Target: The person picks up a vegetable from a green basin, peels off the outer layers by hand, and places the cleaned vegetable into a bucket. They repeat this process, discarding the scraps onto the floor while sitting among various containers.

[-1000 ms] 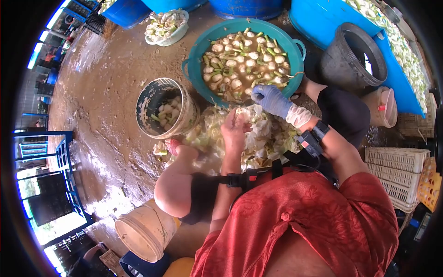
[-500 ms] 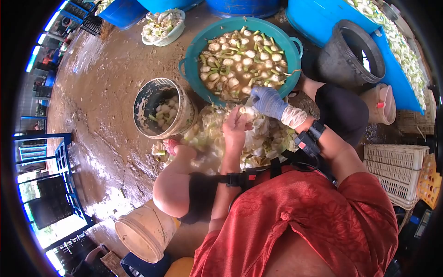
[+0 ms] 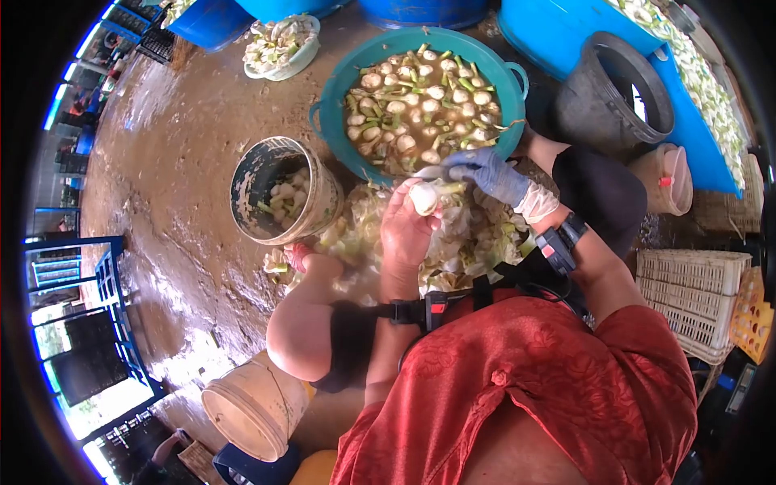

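Observation:
My left hand [image 3: 406,226], bare, has its fingers closed around a peeled white garlic bulb [image 3: 423,199] whose short green stem points right. Just right of it, my right hand [image 3: 493,176] wears a blue glove and is closed on what looks like a small knife [image 3: 433,171], its grey blade reaching over the bulb; the grip is partly hidden. Both hands are above a heap of pale peeled skins [image 3: 461,246]. Beyond them, a round green tub [image 3: 339,74] holds murky water with several bulbs floating in it.
A stained bucket [image 3: 325,206] with several bulbs stands left of the heap, beside my foot. A white basin [image 3: 310,53] of trimmings lies farther off. At right are a black bucket [image 3: 578,101], a pink-white bucket [image 3: 659,182] and stacked crates [image 3: 687,299]. The floor [image 3: 170,178] is wet.
My left hand has turned, bringing the white bulb and its stem into view. My right hand has shifted slightly right and opened out from a fist, with the grey blade now showing.

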`<state>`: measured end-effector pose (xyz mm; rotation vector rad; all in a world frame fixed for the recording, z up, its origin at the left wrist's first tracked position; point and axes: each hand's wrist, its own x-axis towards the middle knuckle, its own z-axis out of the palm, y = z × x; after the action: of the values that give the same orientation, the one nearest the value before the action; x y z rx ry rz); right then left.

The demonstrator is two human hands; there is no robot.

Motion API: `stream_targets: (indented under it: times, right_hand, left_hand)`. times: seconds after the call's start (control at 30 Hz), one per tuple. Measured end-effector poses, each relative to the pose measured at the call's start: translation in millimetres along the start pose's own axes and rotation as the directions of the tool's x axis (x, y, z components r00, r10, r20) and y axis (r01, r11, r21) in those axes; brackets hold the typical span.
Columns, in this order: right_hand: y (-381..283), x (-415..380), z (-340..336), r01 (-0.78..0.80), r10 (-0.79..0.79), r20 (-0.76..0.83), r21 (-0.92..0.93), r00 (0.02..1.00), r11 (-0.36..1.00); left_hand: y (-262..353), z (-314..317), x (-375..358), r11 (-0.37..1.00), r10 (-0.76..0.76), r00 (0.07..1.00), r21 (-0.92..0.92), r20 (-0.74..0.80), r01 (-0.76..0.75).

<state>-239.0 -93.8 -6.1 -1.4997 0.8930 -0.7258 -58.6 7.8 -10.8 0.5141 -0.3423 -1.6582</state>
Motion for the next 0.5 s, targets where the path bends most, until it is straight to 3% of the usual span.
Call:
stream_targets:
  times: [0.07,0.1,0.13,0.23,0.37,0.47,0.5]
  right_hand:
    - [-20,-1,9,0.258,-0.187,0.24,-0.311,0.953,0.915]
    - [-27,-1,14,0.242,-0.126,0.307,-0.375,0.943,0.895]
    - [-26,-1,18,0.242,-0.127,0.307,-0.374,0.943,0.895]
    - [-28,-4,25,0.226,-0.108,0.294,-0.404,0.95,0.887]
    - [-24,-4,26,0.27,-0.12,0.321,-0.475,0.939,0.838]
    - [-21,-7,28,0.293,-0.159,0.305,-0.467,0.939,0.834]
    - [-17,-8,32,0.289,-0.189,0.252,-0.456,0.949,0.842]
  left_hand:
    - [0,11,-1,0.998,-0.016,0.996,0.06,-0.088,0.021]
    - [0,16,-2,0.992,-0.018,0.984,0.117,-0.178,0.039]
    - [-3,12,-1,0.992,-0.017,0.984,0.119,-0.179,0.039]
    - [-11,4,-4,0.858,0.07,0.965,0.508,-0.252,0.07]
    - [-2,13,-10,0.795,0.028,0.96,0.588,-0.277,0.146]
    - [-3,9,-10,0.792,0.034,0.965,0.596,-0.259,0.133]
    - [-5,3,-7,0.728,0.092,0.975,0.682,-0.201,0.071]
